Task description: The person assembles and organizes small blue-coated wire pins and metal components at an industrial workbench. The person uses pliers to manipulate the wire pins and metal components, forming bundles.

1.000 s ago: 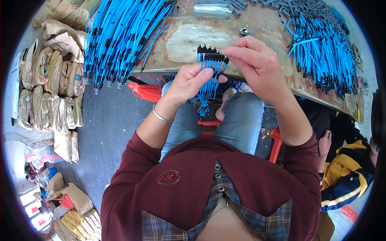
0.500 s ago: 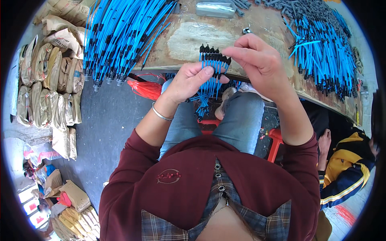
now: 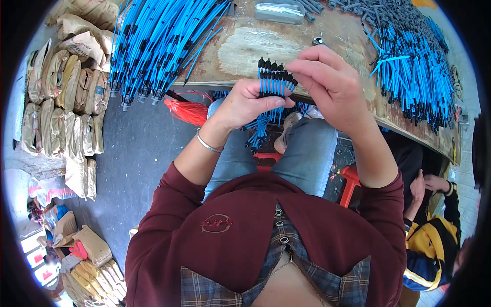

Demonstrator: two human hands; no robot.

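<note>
My left hand (image 3: 245, 105) is closed around a row of thin blue tubes (image 3: 273, 86) with black tips, held upright just off the table's near edge. Its thumb lies across the lower part of the row. At the right end of that row, my right hand (image 3: 332, 82) has its thumb and fingertips pinched together close to the black tips. Whatever lies between those fingertips is too small to make out. Beneath my left hand, more blue tubes with black ends (image 3: 259, 130) show above my lap, partly hidden by the hand.
On the worn wooden table (image 3: 245, 51) lie long blue tubes (image 3: 158, 46) at left, shorter blue tubes (image 3: 414, 71) at right, grey fittings (image 3: 378, 13) and a clear tray (image 3: 280, 13). Red strands (image 3: 186, 111) hang below. A co-worker's hands (image 3: 427, 185) show at right.
My left thumb has slid lower on the row, uncovering more blue. My right hand stays pinched near the right end. The co-worker at right has shifted, and two hands now show there.
</note>
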